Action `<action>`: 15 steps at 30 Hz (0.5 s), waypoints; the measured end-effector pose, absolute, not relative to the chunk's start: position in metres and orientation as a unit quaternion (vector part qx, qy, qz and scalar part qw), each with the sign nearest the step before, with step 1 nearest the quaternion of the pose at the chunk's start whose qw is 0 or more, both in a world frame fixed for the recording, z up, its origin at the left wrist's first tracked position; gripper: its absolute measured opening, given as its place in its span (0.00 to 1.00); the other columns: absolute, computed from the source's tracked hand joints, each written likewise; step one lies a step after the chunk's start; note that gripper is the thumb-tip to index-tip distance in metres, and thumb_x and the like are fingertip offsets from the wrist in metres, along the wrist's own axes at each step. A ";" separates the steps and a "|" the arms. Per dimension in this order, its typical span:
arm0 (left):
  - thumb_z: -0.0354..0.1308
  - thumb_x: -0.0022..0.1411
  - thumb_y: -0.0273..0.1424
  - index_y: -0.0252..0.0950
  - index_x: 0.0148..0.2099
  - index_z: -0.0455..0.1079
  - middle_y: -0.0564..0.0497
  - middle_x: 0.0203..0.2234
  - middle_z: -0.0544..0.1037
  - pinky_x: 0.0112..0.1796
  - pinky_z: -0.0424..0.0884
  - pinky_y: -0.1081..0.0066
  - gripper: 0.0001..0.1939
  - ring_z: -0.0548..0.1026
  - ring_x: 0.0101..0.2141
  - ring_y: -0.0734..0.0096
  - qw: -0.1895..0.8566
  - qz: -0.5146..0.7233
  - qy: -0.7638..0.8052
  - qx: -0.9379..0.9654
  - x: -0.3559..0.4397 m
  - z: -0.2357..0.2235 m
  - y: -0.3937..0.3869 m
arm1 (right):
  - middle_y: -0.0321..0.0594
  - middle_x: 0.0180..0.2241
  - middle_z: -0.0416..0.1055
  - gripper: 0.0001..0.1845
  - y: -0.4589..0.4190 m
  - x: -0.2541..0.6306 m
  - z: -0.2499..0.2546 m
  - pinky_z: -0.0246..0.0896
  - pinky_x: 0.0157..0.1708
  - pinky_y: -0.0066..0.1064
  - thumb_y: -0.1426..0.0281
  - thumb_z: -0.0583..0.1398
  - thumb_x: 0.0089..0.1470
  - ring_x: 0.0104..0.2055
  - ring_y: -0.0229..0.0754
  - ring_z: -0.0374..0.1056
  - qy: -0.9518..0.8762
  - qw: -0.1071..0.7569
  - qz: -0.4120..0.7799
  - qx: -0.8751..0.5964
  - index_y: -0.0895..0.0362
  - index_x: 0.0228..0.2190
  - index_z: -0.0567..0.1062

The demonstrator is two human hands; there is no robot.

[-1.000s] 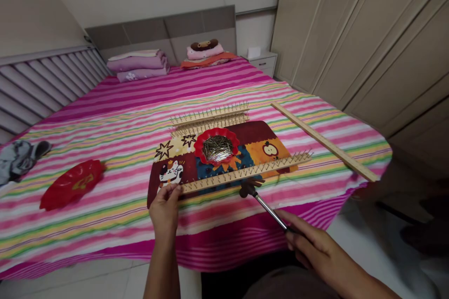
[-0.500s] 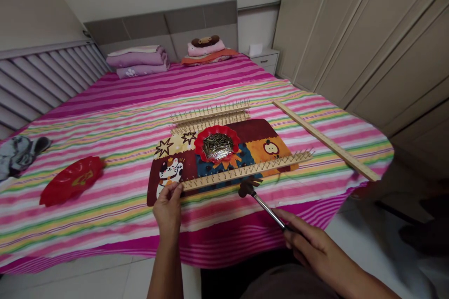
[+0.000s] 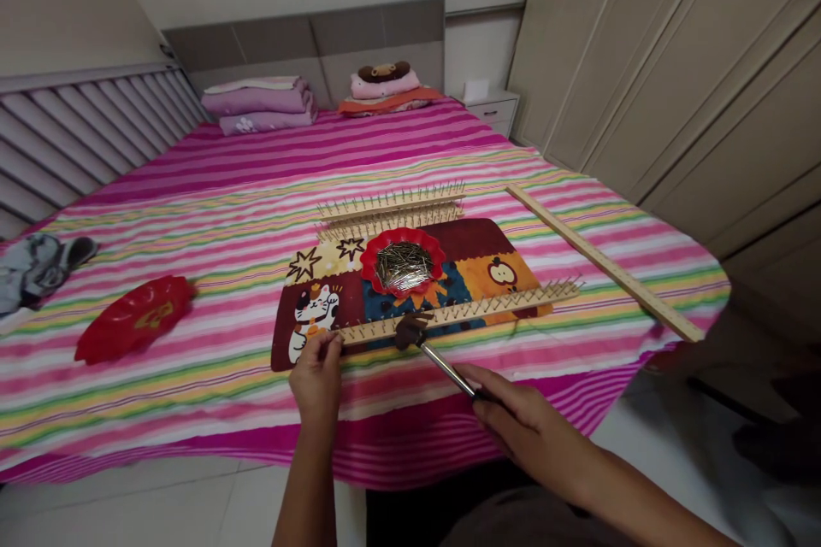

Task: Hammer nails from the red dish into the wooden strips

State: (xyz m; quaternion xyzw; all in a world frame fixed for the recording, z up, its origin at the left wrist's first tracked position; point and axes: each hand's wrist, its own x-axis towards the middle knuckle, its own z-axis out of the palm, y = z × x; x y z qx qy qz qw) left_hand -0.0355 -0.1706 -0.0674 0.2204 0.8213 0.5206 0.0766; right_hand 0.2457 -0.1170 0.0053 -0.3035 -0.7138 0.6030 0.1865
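The left hand [image 3: 316, 378] pinches the nail-studded strip [image 3: 478, 308] across the mat [image 3: 463, 239]; the right hand [image 3: 522, 417] grips a hammer [image 3: 447, 368]. The spiky bars [image 3: 391, 207] behind look done; the plain stick [image 3: 603, 262] seems untouched.

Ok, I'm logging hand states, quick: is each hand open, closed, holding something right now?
Left hand: closed, pinching at the left end of the wooden strip.
Right hand: closed, holding the hammer.
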 end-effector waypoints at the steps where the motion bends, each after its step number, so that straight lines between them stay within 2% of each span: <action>1: 0.58 0.49 0.41 0.40 0.33 0.75 0.54 0.30 0.80 0.40 0.69 0.68 0.12 0.76 0.34 0.67 0.066 0.513 0.824 0.233 -0.035 -0.069 -0.171 | 0.35 0.34 0.70 0.22 -0.115 0.240 0.008 0.60 0.39 0.28 0.71 0.52 0.60 0.34 0.38 0.63 -0.729 0.188 0.589 -0.294 0.52 0.56 0.68; 3: 0.57 0.50 0.41 0.41 0.34 0.75 0.54 0.31 0.80 0.39 0.69 0.69 0.12 0.76 0.34 0.68 0.047 0.504 0.824 0.254 -0.034 -0.073 -0.170 | 0.35 0.34 0.71 0.22 -0.113 0.228 0.014 0.59 0.40 0.29 0.72 0.51 0.60 0.35 0.38 0.64 -0.744 0.189 0.577 -0.278 0.51 0.55 0.68; 7: 0.56 0.52 0.39 0.41 0.35 0.74 0.53 0.31 0.80 0.38 0.69 0.69 0.11 0.76 0.33 0.69 0.013 0.489 0.823 0.288 -0.032 -0.077 -0.169 | 0.33 0.27 0.67 0.24 -0.110 0.198 0.017 0.57 0.29 0.26 0.77 0.50 0.57 0.27 0.35 0.60 -0.747 0.179 0.581 -0.271 0.54 0.53 0.69; 10: 0.55 0.52 0.38 0.40 0.34 0.74 0.52 0.30 0.79 0.37 0.70 0.70 0.10 0.75 0.31 0.69 -0.001 0.488 0.822 0.295 -0.031 -0.078 -0.168 | 0.32 0.25 0.65 0.23 -0.110 0.179 0.017 0.55 0.25 0.25 0.78 0.50 0.55 0.23 0.34 0.57 -0.761 0.174 0.562 -0.274 0.56 0.51 0.70; 13: 0.55 0.52 0.38 0.40 0.34 0.73 0.52 0.30 0.79 0.36 0.70 0.70 0.10 0.75 0.31 0.69 -0.009 0.489 0.818 0.302 -0.030 -0.080 -0.169 | 0.33 0.26 0.68 0.24 -0.109 0.167 0.016 0.57 0.27 0.26 0.78 0.50 0.56 0.24 0.35 0.59 -0.784 0.186 0.537 -0.249 0.55 0.52 0.69; 15: 0.54 0.53 0.38 0.40 0.34 0.73 0.52 0.30 0.79 0.35 0.69 0.70 0.10 0.75 0.31 0.69 -0.014 0.485 0.818 0.309 -0.031 -0.082 -0.170 | 0.36 0.30 0.71 0.24 -0.108 0.162 0.016 0.60 0.31 0.28 0.78 0.49 0.58 0.27 0.37 0.63 -0.801 0.196 0.520 -0.222 0.53 0.54 0.67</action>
